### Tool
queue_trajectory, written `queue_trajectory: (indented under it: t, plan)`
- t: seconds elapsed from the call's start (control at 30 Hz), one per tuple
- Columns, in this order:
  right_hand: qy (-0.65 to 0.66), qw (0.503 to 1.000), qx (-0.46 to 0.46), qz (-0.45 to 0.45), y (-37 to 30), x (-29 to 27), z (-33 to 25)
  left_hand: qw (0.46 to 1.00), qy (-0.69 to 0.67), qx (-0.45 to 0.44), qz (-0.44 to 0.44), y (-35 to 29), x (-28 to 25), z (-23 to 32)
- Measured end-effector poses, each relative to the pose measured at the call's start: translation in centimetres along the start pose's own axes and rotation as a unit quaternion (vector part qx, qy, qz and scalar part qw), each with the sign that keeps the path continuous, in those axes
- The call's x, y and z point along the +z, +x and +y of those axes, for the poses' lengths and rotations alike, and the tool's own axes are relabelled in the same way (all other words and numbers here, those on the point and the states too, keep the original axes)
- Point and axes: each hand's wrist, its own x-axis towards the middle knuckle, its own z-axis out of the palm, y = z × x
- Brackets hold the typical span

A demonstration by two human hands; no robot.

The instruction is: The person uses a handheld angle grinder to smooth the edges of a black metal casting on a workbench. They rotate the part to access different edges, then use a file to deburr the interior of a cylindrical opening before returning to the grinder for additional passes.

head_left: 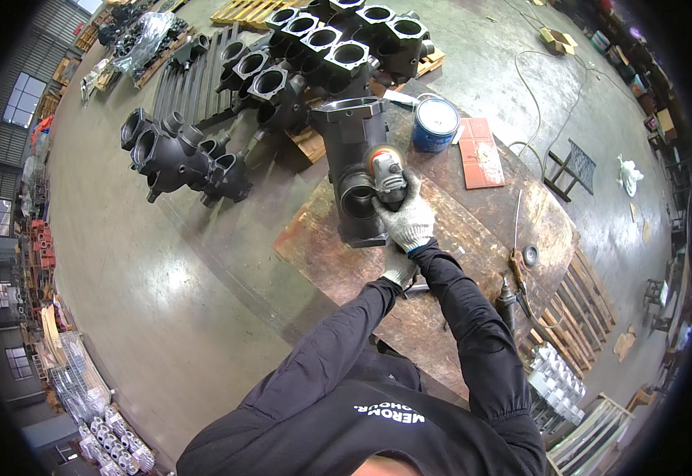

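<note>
An angle grinder (390, 179) with a grey head and a reddish disc is at the side of a black cast-metal valve body (346, 143) that stands on the worktable. My right hand (411, 222), in a pale knitted glove, is closed around the grinder's head, with the thumb and fingers on either side. Lower down, my left hand (399, 268), gloved alike, is closed at the rear of the grinder, partly hidden under my right forearm. The disc is close against the casting, beside its round side opening (358, 196); whether they touch I cannot tell.
On the stained worktable (473, 238) are a blue paint can (435, 124), a reddish flat box (481, 155), a torch-like tool with a thin rod (517, 258) and another power tool (507, 297). More black castings (322, 47) stand beyond. A wooden pallet (580, 309) lies at right.
</note>
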Motion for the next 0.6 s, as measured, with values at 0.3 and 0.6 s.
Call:
queue_trajectory:
  t: [0.3,0.6]
  plan:
    - [-0.009,1.000,-0.022,-0.019,-0.7,-1.5,-1.2,0.998,-0.005,0.059,0.002,-1.5,1.0,0.5]
    - [-0.018,0.998,-0.032,-0.041,1.5,0.0,-0.3,0.970,-0.240,-0.024,0.038,0.6,1.8,0.6]
